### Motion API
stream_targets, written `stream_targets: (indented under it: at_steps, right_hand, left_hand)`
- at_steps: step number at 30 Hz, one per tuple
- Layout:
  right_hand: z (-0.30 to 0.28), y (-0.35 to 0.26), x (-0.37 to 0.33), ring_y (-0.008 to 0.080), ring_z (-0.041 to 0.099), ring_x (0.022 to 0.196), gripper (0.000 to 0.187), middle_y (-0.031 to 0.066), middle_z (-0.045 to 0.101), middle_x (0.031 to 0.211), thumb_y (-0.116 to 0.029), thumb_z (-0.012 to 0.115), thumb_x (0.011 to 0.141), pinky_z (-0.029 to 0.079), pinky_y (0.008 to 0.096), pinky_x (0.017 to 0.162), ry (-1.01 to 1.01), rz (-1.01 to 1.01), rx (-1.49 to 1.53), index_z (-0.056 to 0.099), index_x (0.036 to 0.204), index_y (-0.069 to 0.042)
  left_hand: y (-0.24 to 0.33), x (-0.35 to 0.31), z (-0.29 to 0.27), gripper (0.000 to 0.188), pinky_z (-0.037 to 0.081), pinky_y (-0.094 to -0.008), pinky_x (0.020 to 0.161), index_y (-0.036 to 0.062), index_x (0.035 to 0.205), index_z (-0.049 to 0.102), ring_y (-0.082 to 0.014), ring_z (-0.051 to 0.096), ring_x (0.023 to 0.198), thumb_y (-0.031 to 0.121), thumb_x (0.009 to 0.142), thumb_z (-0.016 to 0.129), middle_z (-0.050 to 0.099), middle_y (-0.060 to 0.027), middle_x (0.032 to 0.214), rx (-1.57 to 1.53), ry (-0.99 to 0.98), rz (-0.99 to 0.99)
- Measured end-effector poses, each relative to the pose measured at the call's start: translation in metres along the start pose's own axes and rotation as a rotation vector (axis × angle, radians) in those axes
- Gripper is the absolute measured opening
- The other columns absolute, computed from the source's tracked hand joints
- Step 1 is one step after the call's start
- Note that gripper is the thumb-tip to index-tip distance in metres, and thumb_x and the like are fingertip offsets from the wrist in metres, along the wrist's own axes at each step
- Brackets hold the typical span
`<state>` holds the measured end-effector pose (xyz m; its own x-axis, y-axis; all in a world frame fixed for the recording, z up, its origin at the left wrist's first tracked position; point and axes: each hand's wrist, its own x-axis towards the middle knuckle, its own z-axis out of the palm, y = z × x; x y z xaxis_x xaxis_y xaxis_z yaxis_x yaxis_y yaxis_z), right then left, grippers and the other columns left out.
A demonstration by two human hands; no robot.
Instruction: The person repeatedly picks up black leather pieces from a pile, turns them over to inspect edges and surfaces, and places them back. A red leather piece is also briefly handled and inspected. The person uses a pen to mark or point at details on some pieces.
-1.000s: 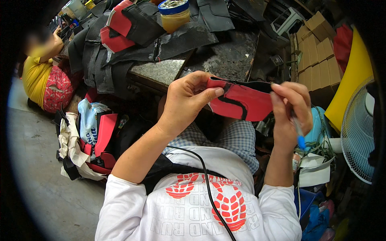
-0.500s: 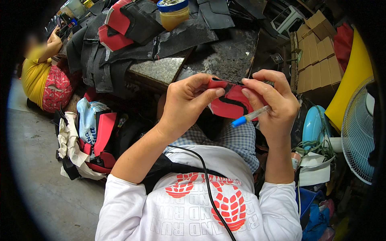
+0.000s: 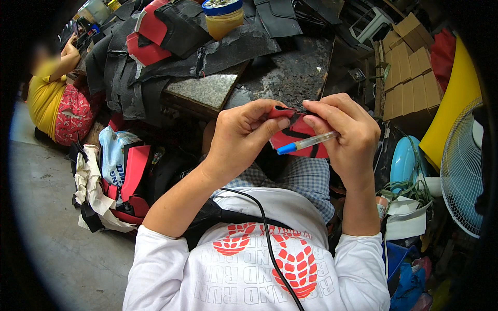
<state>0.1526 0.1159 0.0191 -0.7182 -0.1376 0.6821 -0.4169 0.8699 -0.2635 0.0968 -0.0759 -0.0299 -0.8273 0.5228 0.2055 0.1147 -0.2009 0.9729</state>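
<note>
Above my lap I hold a red piece of sheet material with black bands (image 3: 305, 124), folded over along its top edge; it looks like leather or cloth. My left hand (image 3: 239, 135) pinches its upper left corner between thumb and fingers. At the upper right, the fingertips of my right hand (image 3: 355, 124) close on the same edge. A clear pen with a blue cap (image 3: 310, 142) is also tucked in my right hand, its capped end pointing left across the red piece. My fingers cover part of the folded edge.
Ahead stands a dark worktable (image 3: 282, 72) with black sheets (image 3: 236, 49), red-and-black pieces (image 3: 148, 49) and a blue-lidded jar (image 3: 224, 20). A bag of scraps (image 3: 136, 171) lies left, near a seated person in yellow (image 3: 46, 101). Right are a fan (image 3: 464, 166) and cardboard boxes (image 3: 412, 78).
My right hand has turned slightly and shifted left along the folded edge. The pen has swung with it, its blue cap now further left and higher. My left hand keeps its pinch.
</note>
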Motion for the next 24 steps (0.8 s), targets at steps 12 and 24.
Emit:
stream_targets:
  at_steps: [12, 24]
  right_hand:
    - [0.0004, -0.0016, -0.0004, 0.0217, 0.064, 0.064, 0.015, 0.006, 0.064, 0.075, -0.015, 0.078, 0.075, 0.049, 0.0324, 0.056, -0.019, 0.04, 0.07, 0.073, 0.084, -0.005]
    - [0.006, -0.0008, -0.0035, 0.0226, 0.064, 0.062, 0.011, 0.0099, 0.063, 0.075, 0.001, 0.073, 0.071, 0.05, 0.0307, 0.055, 0.039, 0.141, 0.281, 0.069, 0.081, 0.0]
  left_hand:
    - [0.0008, -0.0005, -0.0016, 0.023, 0.055, -0.0247, 0.083, -0.0045, 0.113, 0.065, -0.0107, 0.066, 0.092, 0.001, 0.091, 0.067, 0.071, -0.0088, 0.102, -0.06, -0.029, -0.034]
    - [0.0024, -0.001, 0.004, 0.023, 0.053, -0.0218, 0.077, -0.0041, 0.112, 0.066, -0.0074, 0.064, 0.087, 0.011, 0.094, 0.067, 0.071, -0.0066, 0.096, -0.128, 0.097, 0.016]
